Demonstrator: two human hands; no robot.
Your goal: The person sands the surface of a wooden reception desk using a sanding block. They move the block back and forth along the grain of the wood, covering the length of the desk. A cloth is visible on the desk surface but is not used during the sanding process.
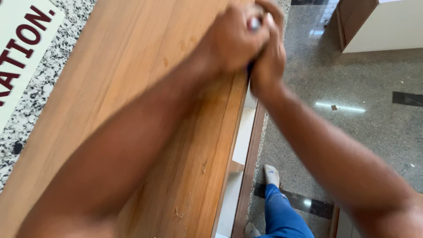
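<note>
Both hands are squeezed tight together around 1 small thing (254,23). Left hand (233,39) is a closed fist on top of it; right hand (269,53) wraps around from the side, fingers (275,13) curled over the left one. Only a tiny bit of the thing peeks out between them: round, grey w/ a bit of red. It's blurry, so can't tell what it is.

The 2 hands sit right at the far end of 1 long wooden board (132,79), just over its right edge. Both arms reach out over it, 1 from each side. The board has a few little chips and crumbs on it.

Left of the board is speckled stone (53,57) w/ 1 white sign (20,48) w/ dark red letters. Right of the board, far below, is a shiny grey floor (361,97). Down there: 1 blue trouser leg (280,216), 2 pale shoes (272,175), and 1 wood-and-white cabinet (370,26) at the top right.
</note>
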